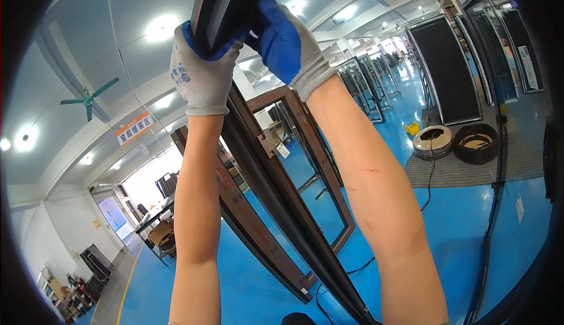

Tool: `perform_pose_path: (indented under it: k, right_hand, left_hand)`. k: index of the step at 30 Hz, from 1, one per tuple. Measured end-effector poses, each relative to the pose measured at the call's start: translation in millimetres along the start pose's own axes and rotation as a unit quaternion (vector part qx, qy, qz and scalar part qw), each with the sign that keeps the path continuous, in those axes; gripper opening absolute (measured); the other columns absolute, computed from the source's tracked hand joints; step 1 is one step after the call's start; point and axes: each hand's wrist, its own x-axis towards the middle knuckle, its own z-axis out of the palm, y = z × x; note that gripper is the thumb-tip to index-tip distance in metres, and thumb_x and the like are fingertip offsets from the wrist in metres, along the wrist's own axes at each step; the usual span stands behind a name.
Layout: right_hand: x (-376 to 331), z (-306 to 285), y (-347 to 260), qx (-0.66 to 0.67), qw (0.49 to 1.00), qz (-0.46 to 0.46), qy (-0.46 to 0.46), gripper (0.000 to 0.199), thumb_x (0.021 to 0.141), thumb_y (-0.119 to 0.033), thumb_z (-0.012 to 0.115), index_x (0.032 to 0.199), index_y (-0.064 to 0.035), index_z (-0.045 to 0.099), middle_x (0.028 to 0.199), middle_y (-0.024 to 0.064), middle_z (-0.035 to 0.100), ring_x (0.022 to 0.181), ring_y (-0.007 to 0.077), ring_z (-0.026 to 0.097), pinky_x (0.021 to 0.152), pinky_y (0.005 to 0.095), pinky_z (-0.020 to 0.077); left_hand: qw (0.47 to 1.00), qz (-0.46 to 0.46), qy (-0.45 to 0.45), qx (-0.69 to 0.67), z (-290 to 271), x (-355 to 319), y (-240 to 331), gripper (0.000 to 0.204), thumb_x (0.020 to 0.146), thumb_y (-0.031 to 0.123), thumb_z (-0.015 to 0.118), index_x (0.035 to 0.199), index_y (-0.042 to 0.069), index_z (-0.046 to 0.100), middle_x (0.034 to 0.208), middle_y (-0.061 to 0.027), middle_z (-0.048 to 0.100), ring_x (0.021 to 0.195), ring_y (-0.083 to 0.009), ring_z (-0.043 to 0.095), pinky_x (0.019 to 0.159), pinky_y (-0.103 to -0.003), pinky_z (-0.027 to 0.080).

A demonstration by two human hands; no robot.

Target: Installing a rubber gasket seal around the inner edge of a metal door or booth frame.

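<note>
Both my arms reach up to a tall dark metal window frame (258,166) standing tilted in front of me. My left hand (204,72), in a grey glove with blue-coated fingers, closes round the frame's upper part. On the other side, my right hand (288,46), gloved the same way, has its fingers curled against the dark profile; the fingertips are partly hidden. Midway down the frame sits a metal fitting (269,143) with a small white label (283,150). Behind it stands a brown frame (317,154) with an opening through it.
Dark panels (443,69) stand at the right, with more frames (367,87) beyond. Coils of strip (433,141) and black cord (476,143) lie on a striped mat. A cable (427,198) crosses the blue floor. A workbench (155,213) stands at the left, below a hanging orange-and-white sign (134,128).
</note>
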Motion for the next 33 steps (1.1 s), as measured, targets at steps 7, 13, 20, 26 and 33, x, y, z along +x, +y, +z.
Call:
perform_pose_path:
  k: [7, 13, 20, 26, 33]
  right_hand:
    - [-2.1, -8.8, 7.2, 0.018, 0.999, 0.027, -0.012, 0.030, 0.096, -0.025, 0.067, 0.121, -0.0090, 0.068, 0.111, 0.0066, 0.073, 0.094, 0.0137, 0.069, 0.091, 0.0255, 0.0535]
    - [-5.4, -15.1, 15.8, 0.029, 0.999, 0.019, -0.009, 0.028, 0.096, -0.020, 0.067, 0.121, -0.0085, 0.068, 0.110, 0.0067, 0.073, 0.094, 0.0129, 0.070, 0.092, 0.0239, 0.0538]
    - [-5.1, -24.5, 22.2, 0.023, 0.999, 0.001, -0.040, 0.028, 0.097, -0.018, 0.066, 0.122, -0.0075, 0.068, 0.111, 0.0071, 0.074, 0.097, 0.0133, 0.070, 0.093, 0.0226, 0.0546]
    - [1.8, -29.2, 23.7, 0.016, 0.997, -0.020, -0.072, 0.028, 0.097, -0.016, 0.065, 0.123, -0.0066, 0.067, 0.111, 0.0075, 0.074, 0.099, 0.0137, 0.071, 0.095, 0.0215, 0.0554]
    - [10.5, -34.2, 29.9, 0.062, 0.995, -0.012, -0.076, 0.030, 0.097, -0.015, 0.065, 0.126, -0.0061, 0.065, 0.114, 0.0087, 0.073, 0.108, 0.0178, 0.071, 0.099, 0.0260, 0.0562]
  left_hand:
    - [1.000, -0.003, -0.006, -0.028, -4.4, 2.4, -1.6, 0.063, 0.066, 0.030, 0.092, 0.112, 0.008, 0.056, 0.092, -0.0115, 0.071, 0.073, -0.0258, 0.070, 0.069, -0.032, 0.056]
    - [1.000, -0.009, -0.008, -0.010, -3.8, 3.6, 2.2, 0.066, 0.066, 0.040, 0.091, 0.107, 0.007, 0.052, 0.085, -0.0110, 0.069, 0.069, -0.0251, 0.069, 0.065, -0.030, 0.056]
    - [1.000, -0.006, 0.013, 0.002, -0.4, 3.0, 2.6, 0.064, 0.069, 0.045, 0.089, 0.106, 0.006, 0.053, 0.085, -0.0118, 0.069, 0.068, -0.0249, 0.070, 0.064, -0.030, 0.056]
    - [0.998, -0.050, 0.015, -0.028, -1.2, -0.9, 14.7, 0.058, 0.076, 0.045, 0.085, 0.109, 0.006, 0.057, 0.090, -0.0126, 0.069, 0.072, -0.0252, 0.070, 0.065, -0.031, 0.056]
    - [0.996, -0.085, 0.019, -0.002, 2.4, 0.0, 21.4, 0.059, 0.078, 0.048, 0.083, 0.109, 0.005, 0.056, 0.091, -0.0134, 0.069, 0.076, -0.0260, 0.071, 0.067, -0.030, 0.057]
